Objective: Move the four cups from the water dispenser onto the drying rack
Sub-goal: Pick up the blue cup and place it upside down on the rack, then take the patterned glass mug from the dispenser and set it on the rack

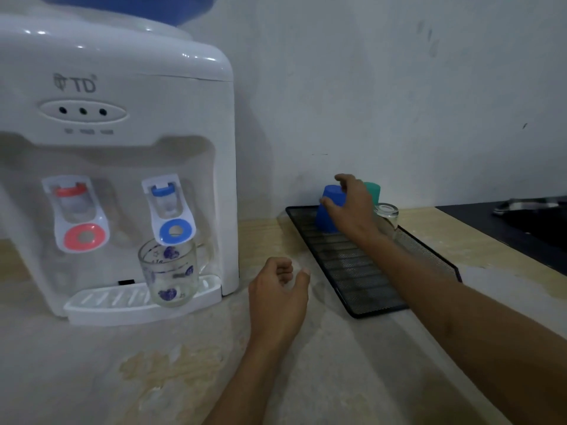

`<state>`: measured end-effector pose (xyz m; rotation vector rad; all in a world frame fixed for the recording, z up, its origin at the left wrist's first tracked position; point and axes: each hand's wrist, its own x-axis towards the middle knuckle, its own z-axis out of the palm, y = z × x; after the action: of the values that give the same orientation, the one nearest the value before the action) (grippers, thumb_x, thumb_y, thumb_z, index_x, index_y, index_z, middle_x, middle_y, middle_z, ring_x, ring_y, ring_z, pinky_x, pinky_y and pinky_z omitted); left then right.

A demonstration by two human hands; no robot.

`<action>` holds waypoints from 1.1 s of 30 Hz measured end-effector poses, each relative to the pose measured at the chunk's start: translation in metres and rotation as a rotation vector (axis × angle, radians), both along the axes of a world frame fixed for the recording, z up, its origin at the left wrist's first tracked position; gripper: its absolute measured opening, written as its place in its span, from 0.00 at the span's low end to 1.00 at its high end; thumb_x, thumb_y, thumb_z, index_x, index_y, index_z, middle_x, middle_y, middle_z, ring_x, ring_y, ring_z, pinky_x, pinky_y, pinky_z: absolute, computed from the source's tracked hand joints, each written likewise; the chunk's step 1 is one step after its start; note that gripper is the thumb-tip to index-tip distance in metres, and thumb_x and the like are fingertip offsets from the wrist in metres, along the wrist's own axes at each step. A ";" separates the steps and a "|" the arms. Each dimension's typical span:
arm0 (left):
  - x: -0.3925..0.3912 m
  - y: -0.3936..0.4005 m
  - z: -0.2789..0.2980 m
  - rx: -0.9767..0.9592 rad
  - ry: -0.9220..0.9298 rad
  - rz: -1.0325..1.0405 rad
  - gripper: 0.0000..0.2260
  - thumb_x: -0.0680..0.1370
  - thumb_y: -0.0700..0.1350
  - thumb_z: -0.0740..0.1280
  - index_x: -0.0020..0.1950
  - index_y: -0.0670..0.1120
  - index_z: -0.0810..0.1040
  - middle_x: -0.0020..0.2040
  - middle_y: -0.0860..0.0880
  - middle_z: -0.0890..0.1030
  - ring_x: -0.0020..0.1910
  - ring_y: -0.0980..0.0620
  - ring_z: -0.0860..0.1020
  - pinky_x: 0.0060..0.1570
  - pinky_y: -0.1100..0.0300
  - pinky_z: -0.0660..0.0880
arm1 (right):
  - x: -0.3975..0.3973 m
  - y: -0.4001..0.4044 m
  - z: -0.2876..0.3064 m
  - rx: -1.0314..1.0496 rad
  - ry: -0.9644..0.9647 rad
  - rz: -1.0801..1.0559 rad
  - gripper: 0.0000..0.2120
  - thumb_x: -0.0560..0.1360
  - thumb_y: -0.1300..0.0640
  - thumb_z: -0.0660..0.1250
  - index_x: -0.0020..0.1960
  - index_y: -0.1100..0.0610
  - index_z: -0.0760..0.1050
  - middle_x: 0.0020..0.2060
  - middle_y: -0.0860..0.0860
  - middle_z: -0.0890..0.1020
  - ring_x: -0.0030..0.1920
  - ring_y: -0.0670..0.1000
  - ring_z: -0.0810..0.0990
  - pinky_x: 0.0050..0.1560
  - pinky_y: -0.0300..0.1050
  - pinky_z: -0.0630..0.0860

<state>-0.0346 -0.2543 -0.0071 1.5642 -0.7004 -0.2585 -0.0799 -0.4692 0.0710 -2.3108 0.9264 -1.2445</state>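
A white water dispenser (116, 154) stands at the left. On its drip tray (104, 305), under the blue tap, sits an upright glass mug (168, 273) with purple heart prints. To the right, a black mesh drying rack (362, 271) holds an upside-down blue cup (328, 216), with my right hand (352, 204) closed around it. Behind that hand stand a green cup (372, 190) and an upside-down clear glass (387, 217). My left hand (277, 296) hovers over the counter between dispenser and rack, fingers loosely curled, holding nothing.
The counter (153, 363) is pale and worn, backed by a white wall. A dark sink area (527, 222) lies at the far right beyond the rack. The near half of the rack carries nothing.
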 end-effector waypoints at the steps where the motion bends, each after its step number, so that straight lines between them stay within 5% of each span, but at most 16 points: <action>1: 0.000 0.000 0.000 -0.009 -0.004 0.001 0.08 0.78 0.49 0.74 0.56 0.50 0.81 0.51 0.54 0.83 0.52 0.57 0.81 0.54 0.61 0.80 | -0.004 0.014 -0.003 -0.005 -0.044 0.043 0.27 0.77 0.55 0.76 0.72 0.61 0.73 0.63 0.59 0.78 0.63 0.57 0.78 0.67 0.52 0.76; 4: 0.000 0.000 0.000 -0.043 0.016 0.006 0.05 0.81 0.52 0.69 0.52 0.52 0.82 0.47 0.55 0.84 0.46 0.61 0.82 0.46 0.66 0.76 | -0.013 0.058 -0.017 0.006 -0.142 0.170 0.23 0.77 0.57 0.76 0.69 0.60 0.76 0.61 0.55 0.81 0.61 0.51 0.79 0.64 0.40 0.76; 7: 0.000 0.002 0.003 -0.067 0.059 0.040 0.14 0.85 0.57 0.60 0.47 0.53 0.81 0.43 0.55 0.84 0.42 0.65 0.80 0.41 0.64 0.72 | -0.017 0.096 -0.030 0.066 -0.263 0.216 0.18 0.77 0.58 0.75 0.65 0.56 0.78 0.58 0.51 0.82 0.57 0.42 0.81 0.59 0.29 0.74; 11: -0.002 0.006 0.006 -0.150 0.182 0.067 0.20 0.86 0.60 0.54 0.49 0.53 0.81 0.48 0.52 0.85 0.50 0.55 0.83 0.54 0.57 0.78 | -0.015 0.139 -0.048 0.191 -0.383 0.235 0.13 0.80 0.58 0.71 0.64 0.53 0.78 0.57 0.48 0.82 0.58 0.43 0.82 0.59 0.39 0.79; 14: -0.001 0.008 0.006 -0.194 0.256 0.074 0.23 0.86 0.61 0.52 0.56 0.49 0.82 0.51 0.48 0.86 0.53 0.51 0.83 0.59 0.52 0.79 | -0.014 0.158 -0.063 0.193 -0.388 0.210 0.12 0.82 0.57 0.68 0.65 0.52 0.76 0.57 0.44 0.81 0.59 0.39 0.79 0.60 0.35 0.77; 18: -0.003 0.013 0.009 -0.299 0.254 0.156 0.23 0.87 0.60 0.53 0.58 0.48 0.82 0.51 0.49 0.86 0.52 0.53 0.84 0.56 0.55 0.81 | -0.017 0.164 -0.073 0.070 -0.317 0.190 0.12 0.83 0.59 0.67 0.65 0.50 0.75 0.57 0.43 0.78 0.58 0.32 0.75 0.58 0.24 0.70; 29: -0.008 0.018 0.012 -0.344 0.015 0.193 0.15 0.87 0.53 0.57 0.50 0.51 0.82 0.44 0.55 0.85 0.47 0.57 0.84 0.48 0.65 0.81 | -0.019 0.155 -0.077 0.022 -0.261 0.290 0.12 0.84 0.56 0.65 0.67 0.53 0.74 0.59 0.45 0.78 0.58 0.39 0.77 0.60 0.33 0.74; 33: -0.010 0.022 0.014 -0.339 -0.073 0.201 0.13 0.87 0.50 0.59 0.49 0.51 0.81 0.45 0.56 0.85 0.46 0.59 0.84 0.46 0.69 0.79 | -0.020 0.160 -0.074 0.017 -0.254 0.308 0.16 0.84 0.47 0.61 0.68 0.53 0.74 0.58 0.42 0.77 0.58 0.41 0.78 0.60 0.28 0.71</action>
<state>-0.0445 -0.2327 0.0073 1.3111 -0.6031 0.0656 -0.1001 -0.3090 -0.0030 -2.1179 0.4733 -1.3448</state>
